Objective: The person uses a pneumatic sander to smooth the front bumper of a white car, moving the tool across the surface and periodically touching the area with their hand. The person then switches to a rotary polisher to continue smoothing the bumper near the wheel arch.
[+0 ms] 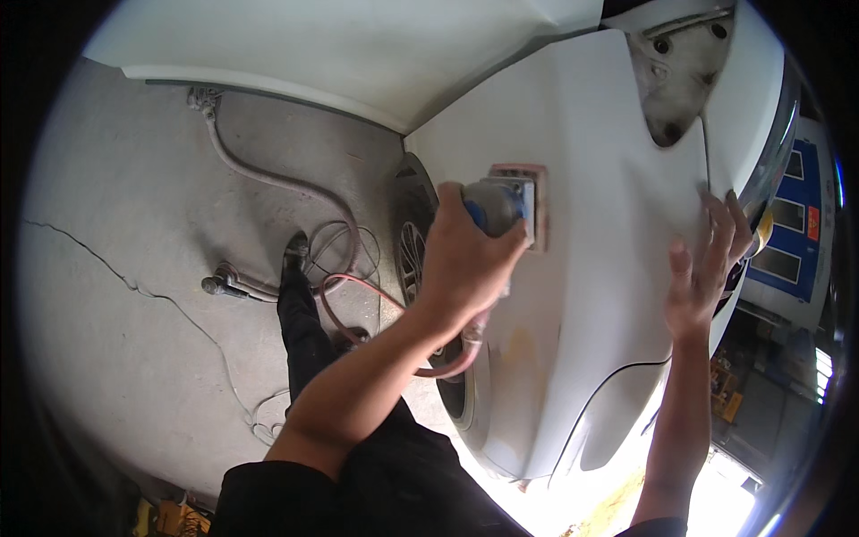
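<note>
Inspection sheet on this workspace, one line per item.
Surface: white car panel, with a tan patch low on it.
Job's things: blue-and-grey sander, its pad against the panel.
Hands: left hand grips the sander; right hand open at the panel's edge, contact unclear.
Clutter: dark-ended tool on the grey floor, kind unclear.
Cables: reddish hose near the sander; grey hose and thin cable on the floor.
Surroundings: blue structure at right.
</note>
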Tool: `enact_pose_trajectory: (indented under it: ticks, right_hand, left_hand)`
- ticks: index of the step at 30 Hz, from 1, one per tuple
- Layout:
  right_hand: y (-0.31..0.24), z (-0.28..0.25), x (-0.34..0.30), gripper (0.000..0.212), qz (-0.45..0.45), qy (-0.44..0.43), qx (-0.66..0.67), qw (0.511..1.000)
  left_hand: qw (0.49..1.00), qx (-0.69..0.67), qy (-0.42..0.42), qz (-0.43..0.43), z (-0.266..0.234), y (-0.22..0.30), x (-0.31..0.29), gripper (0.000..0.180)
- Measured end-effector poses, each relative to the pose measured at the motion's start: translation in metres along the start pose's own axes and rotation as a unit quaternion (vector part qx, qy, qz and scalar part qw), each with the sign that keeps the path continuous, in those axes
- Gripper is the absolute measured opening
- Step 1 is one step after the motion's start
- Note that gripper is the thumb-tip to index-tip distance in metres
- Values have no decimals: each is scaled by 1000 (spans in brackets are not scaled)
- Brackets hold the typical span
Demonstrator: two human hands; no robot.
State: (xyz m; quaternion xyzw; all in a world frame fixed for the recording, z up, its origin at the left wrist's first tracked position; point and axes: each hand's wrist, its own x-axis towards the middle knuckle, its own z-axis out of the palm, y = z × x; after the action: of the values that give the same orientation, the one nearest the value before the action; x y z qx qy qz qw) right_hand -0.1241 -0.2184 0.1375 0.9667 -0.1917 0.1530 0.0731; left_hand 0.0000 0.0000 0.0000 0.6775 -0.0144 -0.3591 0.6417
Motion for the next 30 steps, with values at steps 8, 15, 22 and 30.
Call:
enact_pose_trajectory:
  ticks: [8, 15, 22, 30]
  right_hand:
    - [-5, 1, 7, 84, -8, -4, 21, 1000]
    - [-6, -1, 4, 84, 10, -5, 23, 1000]
    - [-1, 0, 6, 82, -26, 7, 15, 1000]
    - [-6, -1, 7, 84, -13, 5, -3, 1000]
  left_hand:
    - [998, -13, 65, 9, -31, -76, 47, 58]
    - [997, 60, 8, 39, -10, -32, -2, 60]
    - [996, 43, 16, 72, -34, -47, 64, 59]
    - [981, 142, -46, 121, -38, -83, 17, 65]
